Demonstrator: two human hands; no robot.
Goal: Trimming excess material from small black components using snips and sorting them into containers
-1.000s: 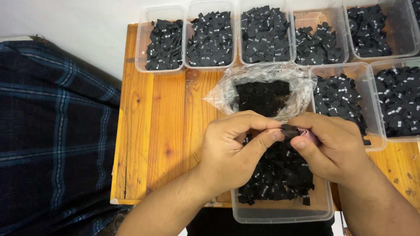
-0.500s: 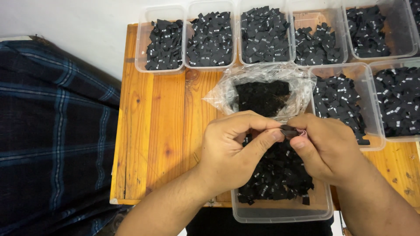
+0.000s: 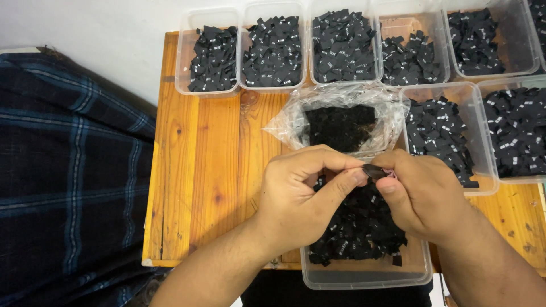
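Black fabric label, small and folded, pinched between the fingertips of the left hand and the right hand; both hands grasp it from opposite sides, thumbs and forefingers closed on it. The hands meet above a clear plastic tub at the near edge of the wooden table, and this tub holds a heap of similar black labels with small white markings. Just behind the hands lies a crumpled transparent plastic bag, opened at the top, with a dark stack of labels inside. Along the far edge of the table stands a row of clear tubs, each filled with black labels; two further tubs sit to the right of the bag. A dark blue plaid cloth covers the area to the left of the table
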